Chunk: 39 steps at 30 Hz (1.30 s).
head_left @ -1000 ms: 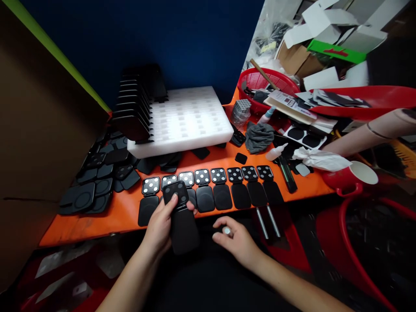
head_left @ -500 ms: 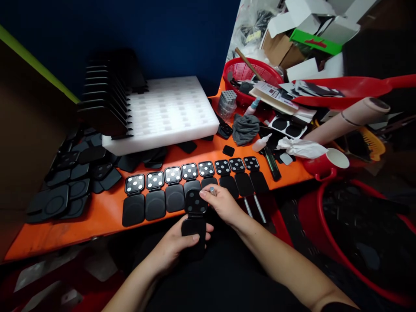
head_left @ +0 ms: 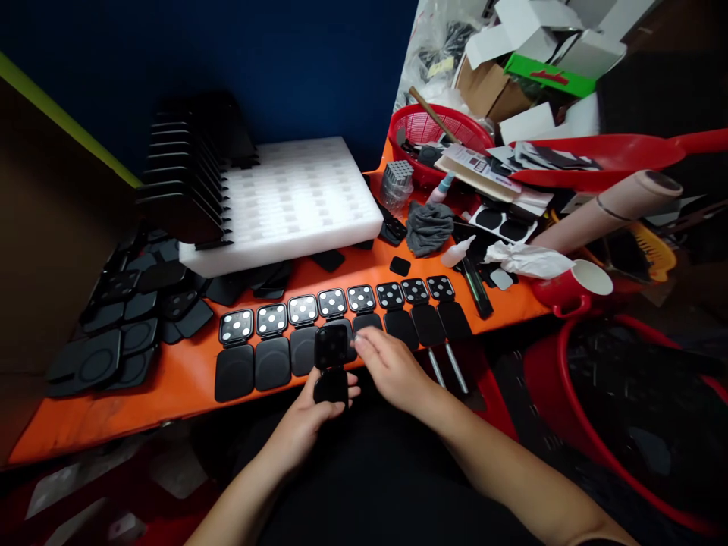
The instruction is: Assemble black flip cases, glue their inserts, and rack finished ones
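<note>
My left hand grips a black hinged two-panel piece by its lower panel, holding it unfolded above the table's front edge. Faint round spots show on its upper panel. Close to the right of that panel, my right hand is closed in a pinch. A small silvery cylinder shows partly at its fingertips, apart from the panel. Behind the hands, a row of similar unfolded pieces lies on the orange table, with light dots on their upper panels and plain lower panels.
A white foam block holds upright black panels. Loose black pieces pile up at left. At right are a grey cloth, a small bottle, a red mug, a red basket and a large red tub.
The held piece has moved slightly left and tilted, so its dots look dimmer. My right hand has drawn away from its upper panel, and the silvery cylinder is now mostly hidden.
</note>
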Each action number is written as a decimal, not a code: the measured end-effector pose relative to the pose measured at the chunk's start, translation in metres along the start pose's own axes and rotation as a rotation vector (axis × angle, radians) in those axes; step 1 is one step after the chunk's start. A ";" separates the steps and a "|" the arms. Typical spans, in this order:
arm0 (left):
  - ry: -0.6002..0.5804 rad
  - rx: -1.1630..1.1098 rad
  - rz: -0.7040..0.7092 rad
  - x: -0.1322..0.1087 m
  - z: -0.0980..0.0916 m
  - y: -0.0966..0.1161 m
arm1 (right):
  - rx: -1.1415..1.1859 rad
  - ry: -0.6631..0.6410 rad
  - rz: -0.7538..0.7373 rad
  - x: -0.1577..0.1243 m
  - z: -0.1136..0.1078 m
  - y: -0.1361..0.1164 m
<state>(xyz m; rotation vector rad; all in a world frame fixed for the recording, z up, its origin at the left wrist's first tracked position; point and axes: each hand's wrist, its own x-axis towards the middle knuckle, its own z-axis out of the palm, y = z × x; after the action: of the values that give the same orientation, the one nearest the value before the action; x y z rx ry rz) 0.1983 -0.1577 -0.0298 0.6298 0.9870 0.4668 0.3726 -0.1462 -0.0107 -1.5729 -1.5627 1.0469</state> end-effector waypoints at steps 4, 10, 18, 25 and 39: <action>0.074 0.353 0.125 0.001 0.000 -0.005 | -0.335 -0.139 -0.029 -0.007 -0.002 -0.017; 0.132 0.734 0.404 0.003 -0.002 -0.009 | -0.530 -0.205 -0.034 -0.009 0.000 -0.024; 0.144 0.913 0.456 0.004 0.000 -0.015 | -0.561 -0.221 -0.089 -0.004 0.004 -0.029; 0.203 0.421 0.267 0.003 0.010 -0.005 | -0.284 -0.185 -0.101 -0.005 0.009 -0.021; 0.172 0.654 0.386 0.004 0.008 -0.011 | -0.614 -0.217 -0.208 -0.014 0.010 -0.032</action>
<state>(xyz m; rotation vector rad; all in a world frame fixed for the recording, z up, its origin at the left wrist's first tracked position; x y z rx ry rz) 0.2079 -0.1653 -0.0372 1.4024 1.1921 0.5431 0.3498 -0.1596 0.0145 -1.6614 -2.2979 0.6681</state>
